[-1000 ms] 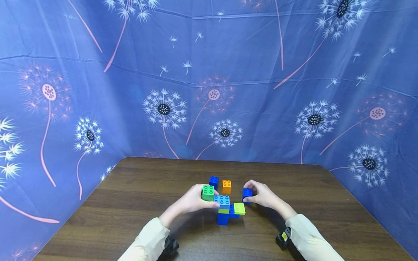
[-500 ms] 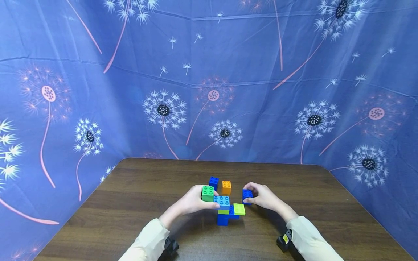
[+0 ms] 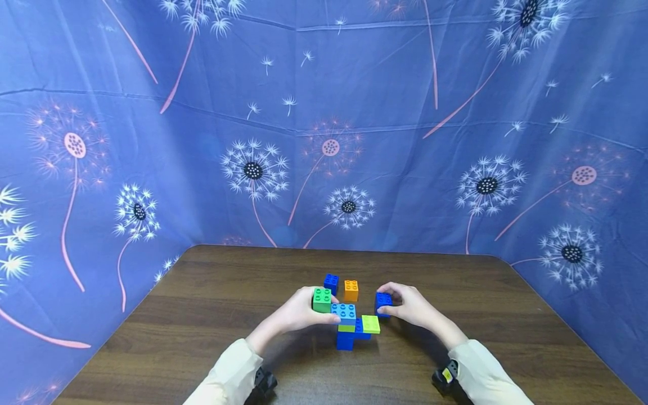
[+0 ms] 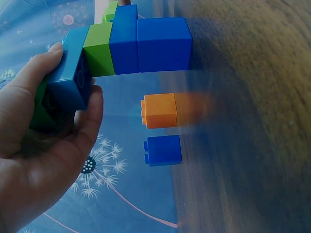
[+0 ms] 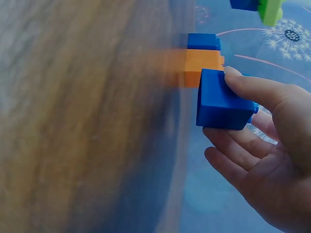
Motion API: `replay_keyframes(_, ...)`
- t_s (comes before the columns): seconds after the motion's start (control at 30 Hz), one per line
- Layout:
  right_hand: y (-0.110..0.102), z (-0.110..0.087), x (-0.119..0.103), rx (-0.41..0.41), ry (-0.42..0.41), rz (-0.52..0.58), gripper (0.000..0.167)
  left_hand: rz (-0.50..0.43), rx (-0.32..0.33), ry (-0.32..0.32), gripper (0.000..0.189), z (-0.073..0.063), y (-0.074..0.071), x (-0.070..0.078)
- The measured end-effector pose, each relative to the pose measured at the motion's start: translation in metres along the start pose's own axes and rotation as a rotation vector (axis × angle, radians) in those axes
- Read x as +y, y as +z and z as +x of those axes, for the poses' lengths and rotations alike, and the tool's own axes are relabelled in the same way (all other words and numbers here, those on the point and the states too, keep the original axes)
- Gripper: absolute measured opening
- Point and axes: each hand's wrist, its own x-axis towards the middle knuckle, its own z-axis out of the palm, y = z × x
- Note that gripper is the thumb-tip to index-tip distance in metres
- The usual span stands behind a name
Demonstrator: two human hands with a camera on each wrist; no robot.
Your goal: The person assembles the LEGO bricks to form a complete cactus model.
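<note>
My left hand (image 3: 298, 309) grips the upper part of a toy building brick stack, its thumb against the light blue brick (image 3: 344, 314) and its fingers behind. A green brick (image 3: 322, 300) sits at the left end of that brick, inside the grip. Below come a lime green brick (image 4: 98, 50) and dark blue bricks (image 4: 164, 44); a lime plate (image 3: 370, 324) sticks out to the right. To the right of the stack, my right hand (image 3: 407, 305) pinches a dark blue brick (image 5: 226, 102) between thumb and fingers, its studs facing up.
Behind the stack on the brown wooden table (image 3: 243, 267) stand an orange brick (image 3: 351, 291) and another dark blue brick (image 3: 331, 283). A blue dandelion-print cloth (image 3: 415, 219) hangs behind the table and at both sides.
Both hands keep their holds almost in place. The right wrist has shifted slightly; the bricks stay where they were.
</note>
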Motion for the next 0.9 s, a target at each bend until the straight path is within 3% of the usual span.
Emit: replay_keyframes(0.9,-0.019,-0.017,-0.039,0.088,-0.086,0.010,0.043,0.008,-0.001,0.006,0.030,0.000,-0.002,0.001)
